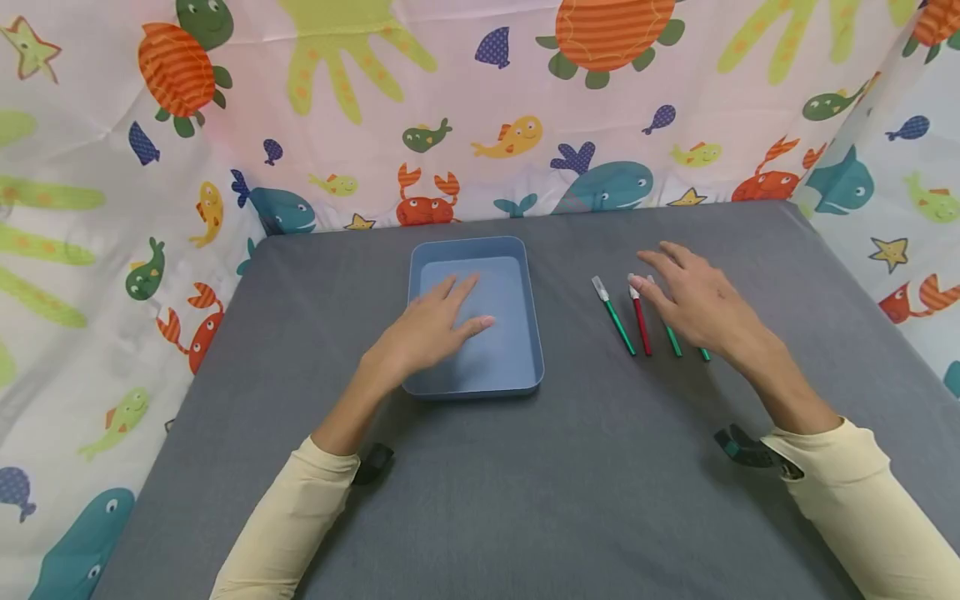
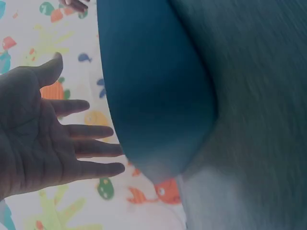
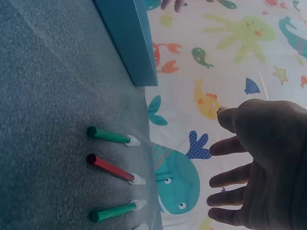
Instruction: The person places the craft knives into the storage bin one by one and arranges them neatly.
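Note:
My left hand (image 1: 427, 329) is held over a shallow blue tray (image 1: 510, 358), fingers spread and holding nothing. To the tray's right, several slim craft knives with whitish capped tips lie in a row, tips pointing away from me. From the left they are a green craft knife (image 1: 617, 321), a red craft knife (image 1: 642, 327), another green one (image 1: 672, 340) and a last green one (image 1: 705, 354), mostly covered by my right hand (image 1: 701, 300). That hand hovers above the right end of the row, its fingers extended; the right wrist view shows its palm bare.
A dark grey cloth (image 1: 480, 500) covers the table. Behind and at both sides hangs a white curtain (image 1: 465, 92) printed with sea animals. A dark wrist strap (image 1: 742, 446) shows at the right sleeve and another strap (image 1: 373, 463) at the left.

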The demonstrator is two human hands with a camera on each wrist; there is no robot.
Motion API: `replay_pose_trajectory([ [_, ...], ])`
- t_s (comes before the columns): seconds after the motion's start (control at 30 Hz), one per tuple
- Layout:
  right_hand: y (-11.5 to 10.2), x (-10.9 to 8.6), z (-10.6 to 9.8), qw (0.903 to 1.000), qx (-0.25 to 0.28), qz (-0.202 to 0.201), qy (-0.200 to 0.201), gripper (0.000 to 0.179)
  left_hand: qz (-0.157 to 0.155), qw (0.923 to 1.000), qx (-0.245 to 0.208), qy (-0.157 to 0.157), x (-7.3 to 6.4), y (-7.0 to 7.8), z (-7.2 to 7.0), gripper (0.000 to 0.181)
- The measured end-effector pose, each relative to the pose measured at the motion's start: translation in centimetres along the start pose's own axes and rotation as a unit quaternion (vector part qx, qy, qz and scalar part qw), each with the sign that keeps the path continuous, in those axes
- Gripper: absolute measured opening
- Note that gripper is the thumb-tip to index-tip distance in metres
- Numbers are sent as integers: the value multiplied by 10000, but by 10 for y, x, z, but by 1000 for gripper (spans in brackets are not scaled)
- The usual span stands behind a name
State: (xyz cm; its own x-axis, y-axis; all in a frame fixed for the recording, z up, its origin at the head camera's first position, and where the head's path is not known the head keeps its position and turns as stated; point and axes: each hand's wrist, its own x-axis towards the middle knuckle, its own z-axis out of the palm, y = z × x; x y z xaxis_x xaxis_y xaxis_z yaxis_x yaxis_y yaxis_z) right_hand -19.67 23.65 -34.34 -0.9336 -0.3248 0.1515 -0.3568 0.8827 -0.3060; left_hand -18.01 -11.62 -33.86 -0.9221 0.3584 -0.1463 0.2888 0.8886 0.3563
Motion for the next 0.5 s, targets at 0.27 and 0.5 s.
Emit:
replay_pose_trajectory([
  [0.27, -7, 7, 8, 9996, 266, 60, 20, 56, -389, 9989, 7, 266, -7, -32, -12, 71],
  [0.5, -13, 16, 19, 9984, 538, 92, -133, 49, -334, 9967, -344, 654, -5, -52, -20, 66],
])
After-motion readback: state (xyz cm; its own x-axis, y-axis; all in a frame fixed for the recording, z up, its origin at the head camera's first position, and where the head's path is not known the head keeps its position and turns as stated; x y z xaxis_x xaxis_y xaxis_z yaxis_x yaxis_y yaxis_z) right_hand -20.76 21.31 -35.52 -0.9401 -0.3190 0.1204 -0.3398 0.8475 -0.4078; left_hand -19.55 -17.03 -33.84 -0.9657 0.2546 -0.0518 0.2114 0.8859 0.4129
